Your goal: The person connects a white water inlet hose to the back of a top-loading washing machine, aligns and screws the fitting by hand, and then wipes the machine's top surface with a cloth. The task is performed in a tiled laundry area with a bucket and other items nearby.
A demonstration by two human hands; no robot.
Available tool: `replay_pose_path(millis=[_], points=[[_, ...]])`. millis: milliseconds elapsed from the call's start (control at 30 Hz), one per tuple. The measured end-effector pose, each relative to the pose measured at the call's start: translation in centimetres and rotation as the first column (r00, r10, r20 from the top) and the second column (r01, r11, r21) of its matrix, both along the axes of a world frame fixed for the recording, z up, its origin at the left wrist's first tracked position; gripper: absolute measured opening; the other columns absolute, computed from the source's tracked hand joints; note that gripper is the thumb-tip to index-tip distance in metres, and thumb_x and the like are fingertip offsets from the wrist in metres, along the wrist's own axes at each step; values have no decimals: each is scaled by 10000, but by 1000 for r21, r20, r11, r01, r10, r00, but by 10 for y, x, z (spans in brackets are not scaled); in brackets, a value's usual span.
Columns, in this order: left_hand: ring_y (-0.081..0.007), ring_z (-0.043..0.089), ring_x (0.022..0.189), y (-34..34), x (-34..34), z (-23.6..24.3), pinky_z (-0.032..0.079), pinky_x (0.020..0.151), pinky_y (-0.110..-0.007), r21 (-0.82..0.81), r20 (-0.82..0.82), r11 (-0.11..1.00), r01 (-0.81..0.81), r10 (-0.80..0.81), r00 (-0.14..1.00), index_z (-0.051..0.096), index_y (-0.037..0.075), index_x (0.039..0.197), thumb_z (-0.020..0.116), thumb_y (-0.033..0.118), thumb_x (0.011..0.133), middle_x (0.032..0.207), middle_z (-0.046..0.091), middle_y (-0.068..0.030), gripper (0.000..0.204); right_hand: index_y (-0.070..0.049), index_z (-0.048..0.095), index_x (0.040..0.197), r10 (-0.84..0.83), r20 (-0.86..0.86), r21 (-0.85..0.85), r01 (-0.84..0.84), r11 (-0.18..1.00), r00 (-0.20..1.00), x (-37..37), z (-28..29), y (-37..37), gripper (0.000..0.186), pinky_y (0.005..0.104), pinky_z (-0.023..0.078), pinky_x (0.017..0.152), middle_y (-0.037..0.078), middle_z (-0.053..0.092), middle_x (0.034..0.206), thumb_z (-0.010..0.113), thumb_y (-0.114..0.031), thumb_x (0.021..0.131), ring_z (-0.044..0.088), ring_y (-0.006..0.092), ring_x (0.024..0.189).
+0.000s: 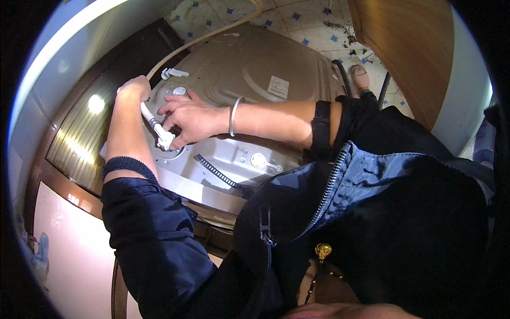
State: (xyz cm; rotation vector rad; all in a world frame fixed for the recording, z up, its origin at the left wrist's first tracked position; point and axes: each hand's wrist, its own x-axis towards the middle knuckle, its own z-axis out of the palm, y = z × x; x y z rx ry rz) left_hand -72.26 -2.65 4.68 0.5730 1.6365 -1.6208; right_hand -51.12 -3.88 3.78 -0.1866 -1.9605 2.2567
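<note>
My left hand (135, 90) is closed round a pale hose (149, 112), just behind its end. A white plastic fitting (165, 139) forms that end and rests over a grey metal appliance panel (223, 151). My right hand (195, 117) lies beside the fitting with its fingers spread, the thumb and a fingertip close against it; whether they press on it I cannot tell. Above my right hand are a white round cap (179, 91) and a white plastic clip (174, 73). A black slotted strip (219, 173) lies across the panel below it.
The hose curves away over a brown-grey metal casing (249, 58) to the tiled floor (287, 21). Another white plastic piece (260, 160) sits on the panel. At left stands a dark ribbed panel (85, 127); at right, a wooden board (406, 53). Dark debris (348, 37) dots the floor.
</note>
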Motion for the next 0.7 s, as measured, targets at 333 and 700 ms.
replay_pose_path(millis=[333,700], points=[[-315,582,1164,0,3,2,468,970,-413,24,-15,1000,3,-3,1000,594,56,1256,479,51,884,1246,606,-160,389,-102,749,858,-36,10,132,35,991,999,4,6,2,510,633,234,1055,125,601,1158,738,-566,647,408,329,1257],[-323,585,1158,-1,1,1,466,968,-419,40,0,999,14,-14,1000,598,45,1248,477,48,882,1242,606,-169,386,-81,740,833,-78,-78,339,100,935,994,1,15,5,579,621,254,1049,97,633,1012,659,-634,683,505,275,1127]])
